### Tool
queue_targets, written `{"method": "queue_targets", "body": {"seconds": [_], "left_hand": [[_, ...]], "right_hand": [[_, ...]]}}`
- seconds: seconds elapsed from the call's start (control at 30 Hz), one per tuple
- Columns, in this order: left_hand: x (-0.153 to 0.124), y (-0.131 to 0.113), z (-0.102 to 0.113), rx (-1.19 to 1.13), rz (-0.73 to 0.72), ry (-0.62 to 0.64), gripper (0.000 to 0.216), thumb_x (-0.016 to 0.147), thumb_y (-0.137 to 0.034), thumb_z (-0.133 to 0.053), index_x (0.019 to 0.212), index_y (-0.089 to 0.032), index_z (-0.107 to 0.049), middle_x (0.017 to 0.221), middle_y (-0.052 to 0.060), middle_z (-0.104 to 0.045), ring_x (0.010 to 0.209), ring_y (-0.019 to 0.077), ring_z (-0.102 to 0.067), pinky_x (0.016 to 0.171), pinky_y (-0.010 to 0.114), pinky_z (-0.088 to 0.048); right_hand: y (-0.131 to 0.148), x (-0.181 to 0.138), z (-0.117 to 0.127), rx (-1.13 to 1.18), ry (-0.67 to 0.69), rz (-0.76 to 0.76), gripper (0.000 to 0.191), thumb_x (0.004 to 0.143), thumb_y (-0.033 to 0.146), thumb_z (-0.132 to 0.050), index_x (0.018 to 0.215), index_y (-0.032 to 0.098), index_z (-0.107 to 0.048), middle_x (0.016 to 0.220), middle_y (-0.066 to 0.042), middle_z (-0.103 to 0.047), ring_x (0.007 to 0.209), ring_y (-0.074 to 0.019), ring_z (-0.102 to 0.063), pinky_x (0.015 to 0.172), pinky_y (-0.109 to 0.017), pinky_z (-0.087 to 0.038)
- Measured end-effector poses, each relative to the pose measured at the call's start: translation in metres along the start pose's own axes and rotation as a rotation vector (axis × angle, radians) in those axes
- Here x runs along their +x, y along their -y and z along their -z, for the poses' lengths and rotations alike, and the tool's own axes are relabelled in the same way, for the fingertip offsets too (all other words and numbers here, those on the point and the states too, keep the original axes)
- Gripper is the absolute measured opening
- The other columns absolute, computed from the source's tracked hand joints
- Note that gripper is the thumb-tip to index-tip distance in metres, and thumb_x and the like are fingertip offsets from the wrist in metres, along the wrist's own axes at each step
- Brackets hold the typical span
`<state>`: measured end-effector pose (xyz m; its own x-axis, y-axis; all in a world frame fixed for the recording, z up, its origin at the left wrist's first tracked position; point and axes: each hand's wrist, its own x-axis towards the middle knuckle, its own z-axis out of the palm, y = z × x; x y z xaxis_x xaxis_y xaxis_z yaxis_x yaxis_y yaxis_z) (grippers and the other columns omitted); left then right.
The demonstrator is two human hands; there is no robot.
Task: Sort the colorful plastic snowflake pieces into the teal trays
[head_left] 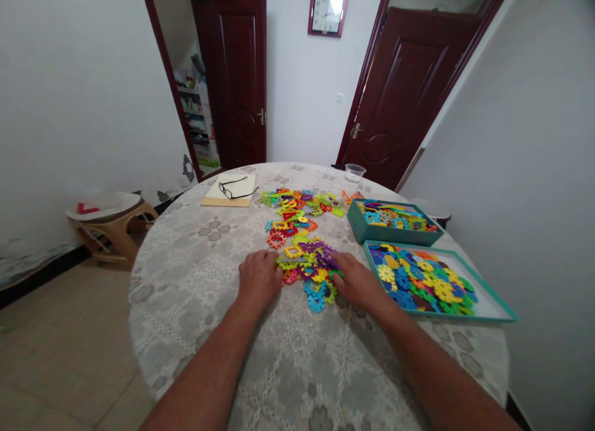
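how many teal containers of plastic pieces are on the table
2: a shallow tray to the right of the right hand, and a deep box just beyond the tray.

This looks like a room in a home, shown by the round table [186,282] draped in grey-and-white floral cloth [288,369]; two dark red panelled doors [237,77] with silver lever handles [261,116]; a square, red-framed clock [328,13] on a plain white wall [297,96]; a tan plastic stool [119,235]; and, through a doorway [170,77], tightly packed shelves [194,113].
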<state>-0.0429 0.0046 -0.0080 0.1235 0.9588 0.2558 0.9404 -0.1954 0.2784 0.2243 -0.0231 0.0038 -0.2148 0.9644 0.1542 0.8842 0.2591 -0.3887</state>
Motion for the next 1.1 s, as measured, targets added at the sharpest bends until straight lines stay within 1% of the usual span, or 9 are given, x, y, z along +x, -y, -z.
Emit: {"method": "queue_targets", "body": {"seconds": [0.1, 0.2, 0.37, 0.47, 0.57, 0.7, 0.8, 0.9, 1.1], "left_hand": [[0.000, -0.004, -0.003, -0.059, -0.110, 0.040, 0.038, 0.087, -0.022, -0.059, 0.125, -0.022, -0.069, 0.122, 0.011, -0.071, 0.116, 0.0308, -0.059, 0.099, 0.043, -0.045], [-0.001, -0.006, -0.007, -0.123, -0.211, 0.050, 0.040, 0.088, -0.020, -0.059, 0.126, -0.024, -0.068, 0.123, 0.010, -0.071, 0.116, 0.0299, -0.060, 0.099, 0.043, -0.045], [0.001, -0.006, -0.010, -0.249, -0.302, 0.024, 0.031, 0.090, -0.019, -0.057, 0.117, -0.020, -0.072, 0.113, 0.010, -0.073, 0.109, 0.0262, -0.063, 0.102, 0.040, -0.045], [0.003, -0.005, -0.009, -0.316, -0.281, -0.015, 0.025, 0.095, -0.022, -0.051, 0.106, -0.019, -0.073, 0.106, 0.011, -0.072, 0.106, 0.0247, -0.063, 0.099, 0.038, -0.048], [0.004, -0.006, -0.004, -0.390, -0.212, -0.076, 0.024, 0.098, -0.028, -0.048, 0.097, -0.019, -0.070, 0.099, 0.010, -0.071, 0.098, 0.0238, -0.062, 0.095, 0.037, -0.048], [0.002, -0.010, 0.008, -0.531, -0.045, -0.088, 0.022, 0.096, -0.038, -0.054, 0.087, -0.020, -0.064, 0.078, 0.001, -0.063, 0.075, 0.0180, -0.056, 0.076, 0.030, -0.045], [0.001, -0.015, 0.015, -0.685, 0.003, -0.022, 0.023, 0.094, -0.042, -0.057, 0.087, -0.020, -0.062, 0.071, -0.003, -0.057, 0.067, 0.0151, -0.053, 0.066, 0.026, -0.039], [-0.001, -0.020, 0.016, -0.851, 0.032, 0.095, 0.024, 0.093, -0.045, -0.057, 0.096, -0.021, -0.061, 0.068, -0.005, -0.057, 0.062, 0.0145, -0.055, 0.060, 0.025, -0.040], [-0.004, -0.026, 0.010, -1.080, 0.068, 0.327, 0.028, 0.092, -0.049, -0.058, 0.102, -0.023, -0.053, 0.066, -0.006, -0.063, 0.054, 0.0145, -0.060, 0.053, 0.024, -0.045]], "right_hand": [[0.004, 0.003, -0.011, 0.020, -0.023, 0.046, 0.046, 0.095, 0.021, -0.054, 0.141, 0.017, -0.056, 0.144, -0.017, -0.057, 0.135, -0.0265, -0.052, 0.114, -0.043, -0.039], [0.009, 0.002, -0.017, 0.050, -0.041, 0.098, 0.032, 0.096, 0.023, -0.056, 0.126, 0.018, -0.064, 0.135, -0.014, -0.061, 0.127, -0.0246, -0.056, 0.110, -0.039, -0.043], [0.011, -0.004, -0.021, 0.139, -0.070, 0.162, 0.017, 0.094, 0.025, -0.062, 0.109, 0.019, -0.064, 0.118, -0.010, -0.065, 0.112, -0.0225, -0.060, 0.100, -0.036, -0.046], [0.009, -0.006, -0.020, 0.186, -0.094, 0.144, 0.014, 0.097, 0.025, -0.056, 0.106, 0.020, -0.065, 0.106, -0.007, -0.067, 0.101, -0.0211, -0.062, 0.094, -0.034, -0.047], [0.008, -0.006, -0.015, 0.233, -0.146, 0.086, 0.019, 0.101, 0.028, -0.049, 0.105, 0.020, -0.066, 0.101, -0.007, -0.068, 0.097, -0.0213, -0.063, 0.091, -0.034, -0.047], [0.013, -0.008, -0.005, 0.350, -0.234, -0.032, 0.024, 0.102, 0.037, -0.047, 0.104, 0.021, -0.066, 0.099, -0.006, -0.070, 0.093, -0.0230, -0.064, 0.086, -0.035, -0.047], [0.021, -0.014, 0.001, 0.483, -0.222, -0.103, 0.029, 0.102, 0.045, -0.046, 0.100, 0.023, -0.064, 0.091, -0.005, -0.069, 0.090, -0.0240, -0.065, 0.080, -0.035, -0.049], [0.029, -0.019, 0.004, 0.594, -0.187, -0.104, 0.032, 0.102, 0.050, -0.045, 0.102, 0.024, -0.064, 0.088, -0.005, -0.069, 0.093, -0.0253, -0.066, 0.079, -0.035, -0.051], [0.033, -0.020, 0.005, 0.641, -0.141, 0.049, 0.029, 0.103, 0.042, -0.048, 0.112, 0.022, -0.067, 0.118, -0.008, -0.070, 0.111, -0.0245, -0.063, 0.099, -0.038, -0.047]]}}
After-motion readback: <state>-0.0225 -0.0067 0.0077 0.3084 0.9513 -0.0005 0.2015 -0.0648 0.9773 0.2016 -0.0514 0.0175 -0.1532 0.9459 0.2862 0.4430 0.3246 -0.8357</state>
